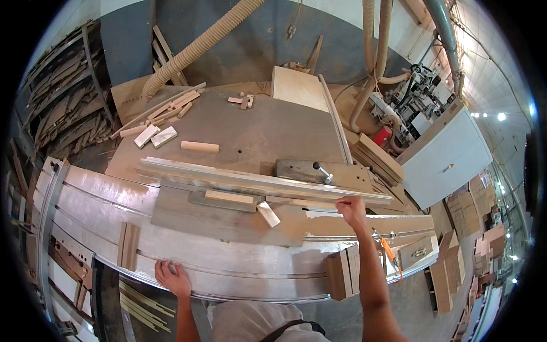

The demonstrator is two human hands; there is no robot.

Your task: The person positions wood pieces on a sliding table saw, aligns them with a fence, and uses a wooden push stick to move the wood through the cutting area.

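My left hand (172,278) rests with its fingers apart on the front edge of the metal sliding table (216,268). Its nearest loose piece is a short stack of wooden blocks (128,246). At the right end of a long fence (262,179), my right hand (352,212) has curled fingers closed at the end of a narrow wooden strip (310,203) that lies along the fence. Left of that strip, a white-faced wooden block (268,214) lies at an angle, beside a pale wooden piece (229,196) set against the fence.
Behind the fence lie a wooden bar (199,147), two white-faced blocks (164,137) and several sticks. A clamp lever (323,171) rises near the fence's right part. Wooden blocks (342,272) and an orange-handled tool (388,251) are by my right forearm. A dust hose (199,48) hangs above.
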